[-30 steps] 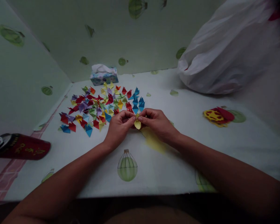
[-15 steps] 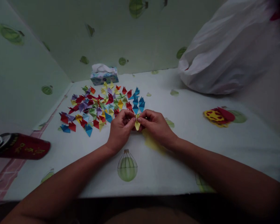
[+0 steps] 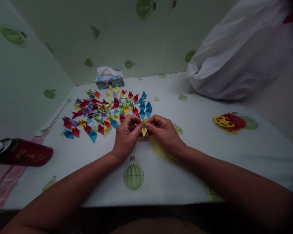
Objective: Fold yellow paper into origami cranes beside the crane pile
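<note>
Near the middle of the table, a small folded yellow paper (image 3: 144,130) is pinched between both hands. My left hand (image 3: 127,135) grips its left side with thumb and fingers, and my right hand (image 3: 161,132) grips its right side the same way. The fingertips nearly meet and cover the paper's upper part. More yellow paper (image 3: 161,150) lies on the table, partly under my right hand. Just beyond my left hand spreads a group of folded paper pieces (image 3: 92,135) in blue, red, yellow, green and purple.
A tissue box (image 3: 109,81) stands behind the folded pieces. At the far left lies a dark red can (image 3: 31,155). A large white plastic bag (image 3: 224,71) fills the back right, with red and yellow cut-outs (image 3: 226,123) on the table in front of it.
The yellow paper between the fingertips has changed shape slightly, its lower end now looking more pointed. Both hands keep nearly the same place and grip.
</note>
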`<action>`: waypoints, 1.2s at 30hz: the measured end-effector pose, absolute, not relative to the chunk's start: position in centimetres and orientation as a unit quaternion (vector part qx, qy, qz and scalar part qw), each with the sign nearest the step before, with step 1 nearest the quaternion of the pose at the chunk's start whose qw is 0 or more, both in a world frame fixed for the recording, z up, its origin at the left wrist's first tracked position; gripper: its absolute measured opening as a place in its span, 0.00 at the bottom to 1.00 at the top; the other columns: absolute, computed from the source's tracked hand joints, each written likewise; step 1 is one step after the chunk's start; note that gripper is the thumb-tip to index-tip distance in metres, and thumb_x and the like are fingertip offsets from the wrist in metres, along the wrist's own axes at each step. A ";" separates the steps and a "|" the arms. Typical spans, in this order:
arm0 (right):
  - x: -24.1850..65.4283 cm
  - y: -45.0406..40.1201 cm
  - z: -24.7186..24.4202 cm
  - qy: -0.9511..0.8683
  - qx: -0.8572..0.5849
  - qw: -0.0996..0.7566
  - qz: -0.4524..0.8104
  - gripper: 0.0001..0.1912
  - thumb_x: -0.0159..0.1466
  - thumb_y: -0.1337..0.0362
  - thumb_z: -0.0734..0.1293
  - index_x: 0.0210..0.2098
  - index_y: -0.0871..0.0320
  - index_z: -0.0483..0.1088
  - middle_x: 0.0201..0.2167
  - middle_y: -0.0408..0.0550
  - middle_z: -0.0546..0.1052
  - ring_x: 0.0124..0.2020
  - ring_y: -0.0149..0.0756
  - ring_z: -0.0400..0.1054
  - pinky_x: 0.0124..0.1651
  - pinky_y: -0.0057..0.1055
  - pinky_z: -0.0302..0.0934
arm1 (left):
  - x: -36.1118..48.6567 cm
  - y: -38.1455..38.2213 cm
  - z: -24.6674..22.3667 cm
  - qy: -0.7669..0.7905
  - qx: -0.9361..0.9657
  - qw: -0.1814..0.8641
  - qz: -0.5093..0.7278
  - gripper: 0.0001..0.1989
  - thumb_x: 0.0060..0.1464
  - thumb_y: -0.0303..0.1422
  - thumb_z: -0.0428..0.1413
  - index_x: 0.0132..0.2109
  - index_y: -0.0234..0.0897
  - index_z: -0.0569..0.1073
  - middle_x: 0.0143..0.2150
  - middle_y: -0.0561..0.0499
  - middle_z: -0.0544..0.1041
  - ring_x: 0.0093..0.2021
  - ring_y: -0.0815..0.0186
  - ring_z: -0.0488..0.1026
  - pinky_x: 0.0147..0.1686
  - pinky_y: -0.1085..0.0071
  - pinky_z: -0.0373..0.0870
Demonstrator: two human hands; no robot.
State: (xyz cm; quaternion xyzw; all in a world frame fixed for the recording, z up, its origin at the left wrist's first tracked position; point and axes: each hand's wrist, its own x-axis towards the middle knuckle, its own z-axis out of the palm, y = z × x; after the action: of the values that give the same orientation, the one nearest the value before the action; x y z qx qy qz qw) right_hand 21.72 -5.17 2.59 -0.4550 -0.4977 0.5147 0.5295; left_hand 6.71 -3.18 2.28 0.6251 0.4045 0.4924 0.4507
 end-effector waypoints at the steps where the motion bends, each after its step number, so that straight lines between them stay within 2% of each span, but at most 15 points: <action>1: 21.7 -5.2 2.6 -0.499 -0.453 0.529 0.516 0.17 0.59 0.54 0.74 0.27 0.57 0.66 0.20 0.40 0.74 0.23 0.30 0.72 0.31 0.30 0.67 | 6.7 -3.2 2.2 0.404 0.627 0.447 0.494 0.08 0.56 0.32 0.62 0.38 0.38 0.69 0.33 0.55 0.73 0.27 0.74 0.71 0.26 0.77 0.72; 6: 21.7 -5.4 2.8 -0.501 -0.443 0.539 0.512 0.14 0.60 0.57 0.73 0.27 0.57 0.67 0.19 0.40 0.74 0.22 0.29 0.71 0.30 0.29 0.65 | 6.7 -3.5 2.1 0.392 0.636 0.422 0.514 0.07 0.57 0.32 0.62 0.40 0.38 0.70 0.35 0.54 0.73 0.29 0.73 0.71 0.27 0.77 0.72; 11: 21.9 -5.4 2.7 -0.520 -0.460 0.533 0.484 0.13 0.61 0.58 0.71 0.28 0.57 0.67 0.20 0.40 0.74 0.22 0.30 0.71 0.30 0.29 0.64 | 6.8 -3.3 2.3 0.393 0.603 0.471 0.510 0.12 0.56 0.33 0.62 0.46 0.37 0.72 0.34 0.53 0.73 0.29 0.71 0.72 0.26 0.77 0.73; 18: 22.2 -5.1 2.8 -0.540 -0.456 0.518 0.483 0.13 0.62 0.57 0.70 0.27 0.58 0.67 0.20 0.40 0.73 0.21 0.28 0.68 0.28 0.28 0.61 | 6.7 -3.2 2.6 0.379 0.609 0.472 0.513 0.09 0.55 0.33 0.63 0.41 0.38 0.71 0.34 0.54 0.73 0.26 0.74 0.70 0.22 0.79 0.72; 23: 22.1 -5.2 3.2 -0.505 -0.454 0.529 0.509 0.12 0.63 0.57 0.69 0.30 0.57 0.66 0.15 0.35 0.68 0.15 0.24 0.61 0.20 0.25 0.55 | 6.5 -3.1 2.7 0.377 0.610 0.493 0.493 0.07 0.56 0.34 0.62 0.38 0.36 0.74 0.34 0.54 0.76 0.29 0.72 0.75 0.30 0.75 0.78; 27: 22.0 -5.2 3.2 -0.476 -0.460 0.538 0.522 0.12 0.63 0.58 0.69 0.30 0.56 0.65 0.16 0.35 0.70 0.14 0.24 0.62 0.19 0.25 0.57 | 6.5 -3.2 2.8 0.366 0.607 0.513 0.484 0.07 0.56 0.34 0.62 0.39 0.35 0.75 0.34 0.53 0.77 0.31 0.72 0.76 0.34 0.74 0.78; 36: 21.4 -5.6 2.8 -0.468 -0.456 0.527 0.544 0.12 0.64 0.57 0.68 0.31 0.56 0.63 0.16 0.35 0.71 0.13 0.25 0.65 0.18 0.23 0.59 | 6.7 -3.4 2.5 0.370 0.595 0.512 0.497 0.07 0.56 0.34 0.62 0.38 0.36 0.74 0.32 0.54 0.76 0.28 0.72 0.74 0.30 0.75 0.75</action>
State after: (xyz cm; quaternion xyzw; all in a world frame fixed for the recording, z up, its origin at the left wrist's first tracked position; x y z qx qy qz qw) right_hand 21.40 -5.55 2.84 -0.4556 -0.4681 0.5436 0.5270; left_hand 6.72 -3.36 2.55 0.5947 0.3700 0.4975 0.5118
